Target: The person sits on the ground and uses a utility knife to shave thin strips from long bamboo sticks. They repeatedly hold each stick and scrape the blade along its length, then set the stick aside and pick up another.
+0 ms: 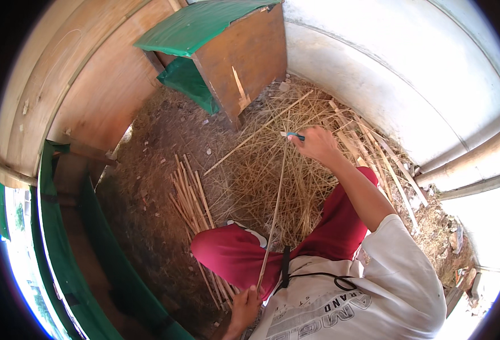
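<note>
A long, thin bamboo strip (277, 209) slants from my lap up over the pile of shavings. My left hand (246, 306), low in the view by my knee, is closed around its near end. Farther out, my right hand (318, 143) grips a small knife (296, 136) with a blue-green handle, most of which the fingers hide. Its short pale blade is at the far end of the strip; whether it touches the strip is hard to tell. Curly pale shavings (250, 175) lie in a heap beneath the strip, between and beyond my legs.
A bundle of split strips (186, 190) lies on the dirt floor left of my knee. More strips (383, 153) lie along the right wall. Ahead stands a wooden cabinet (244, 54) with a green cover. A green-lined bench (102, 238) runs along the left side.
</note>
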{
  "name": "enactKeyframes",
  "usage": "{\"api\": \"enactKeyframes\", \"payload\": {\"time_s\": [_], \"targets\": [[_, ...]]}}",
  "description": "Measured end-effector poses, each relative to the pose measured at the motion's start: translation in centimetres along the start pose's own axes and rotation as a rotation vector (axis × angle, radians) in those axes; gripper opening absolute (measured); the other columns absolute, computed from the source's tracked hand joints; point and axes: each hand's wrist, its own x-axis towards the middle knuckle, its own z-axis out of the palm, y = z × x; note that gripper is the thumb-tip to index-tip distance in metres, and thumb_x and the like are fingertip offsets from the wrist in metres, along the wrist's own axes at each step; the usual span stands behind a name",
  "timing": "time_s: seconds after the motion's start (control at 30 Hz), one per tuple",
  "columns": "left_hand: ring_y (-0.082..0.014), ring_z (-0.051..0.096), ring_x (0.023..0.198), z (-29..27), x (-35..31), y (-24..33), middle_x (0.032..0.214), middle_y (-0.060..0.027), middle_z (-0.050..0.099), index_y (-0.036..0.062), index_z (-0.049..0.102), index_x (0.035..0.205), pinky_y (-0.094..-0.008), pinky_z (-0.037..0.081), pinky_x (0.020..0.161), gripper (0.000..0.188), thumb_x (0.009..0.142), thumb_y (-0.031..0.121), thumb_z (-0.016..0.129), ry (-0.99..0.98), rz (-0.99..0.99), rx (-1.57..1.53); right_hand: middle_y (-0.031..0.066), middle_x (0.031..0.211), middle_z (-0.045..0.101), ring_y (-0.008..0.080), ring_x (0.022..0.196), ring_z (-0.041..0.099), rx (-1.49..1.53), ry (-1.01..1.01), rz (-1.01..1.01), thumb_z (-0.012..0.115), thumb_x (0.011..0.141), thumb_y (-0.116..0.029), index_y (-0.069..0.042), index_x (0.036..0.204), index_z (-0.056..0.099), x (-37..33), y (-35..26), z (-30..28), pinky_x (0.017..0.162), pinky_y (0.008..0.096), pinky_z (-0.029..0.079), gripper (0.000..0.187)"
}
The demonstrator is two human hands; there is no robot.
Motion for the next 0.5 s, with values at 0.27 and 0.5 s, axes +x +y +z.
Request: {"api": "enactKeyframes", "payload": {"time_s": [0.27,0.5], "targets": [[-0.0275,0.028,0.116,-6.5,2.3,-1.8,0.126,-0.0121,0.035,0.0103,0.05,0.13,-0.0401,0.023,0.097,0.04,0.1,0.036,0.054,-0.543,-0.528,0.33,0.0199,0.083,0.07,0.0361,0.08,0.07,-0.012,-0.082,0.204,0.056,0.097,-0.05,-0.001,0.09,0.073,3.6,2.5,1.4,0.074,0.0491,0.057,0.053],[-0.0031,0.039,0.048,-5.6,-3.8,-2.1,0.059,0.0049,0.047,0.0027,0.068,0.092,-0.0233,0.03,0.044,0.044,0.109,0.033,0.041,0.095,0.001,0.144,0.0202,0.087,0.071,0.0368,0.082,0.07,0.001,-0.044,0.249,0.054,0.098,-0.047,0.003,0.088,0.07,3.4,3.9,1.4,0.073,0.0478,0.056,0.053]]}}
